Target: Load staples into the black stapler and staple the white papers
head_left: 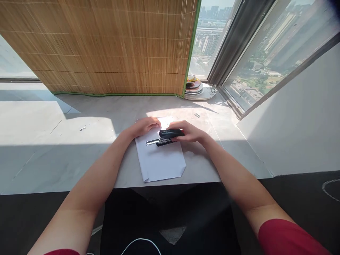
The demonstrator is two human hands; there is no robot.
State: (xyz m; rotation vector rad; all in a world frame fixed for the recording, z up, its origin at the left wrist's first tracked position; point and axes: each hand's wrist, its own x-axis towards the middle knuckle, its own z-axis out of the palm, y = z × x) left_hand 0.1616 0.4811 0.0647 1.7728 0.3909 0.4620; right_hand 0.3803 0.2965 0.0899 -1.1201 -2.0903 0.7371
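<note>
A white sheet of paper [162, 159] with folded corners lies on the pale window ledge [79, 156] in front of me. A black stapler [167, 136] rests on the paper's upper part, its metal tray slid out to the left. My right hand [190, 131] is closed around the stapler's right end. My left hand [145, 125] has its fingers curled and rests on the paper's top left edge, just beside the stapler's tray.
A bamboo blind [111, 46] with green trim hangs behind the ledge. A stack of round plates [196, 88] sits at the back right by the window. Small staple strips [197, 115] lie on the ledge beyond the paper. A white wall [300, 124] borders the right.
</note>
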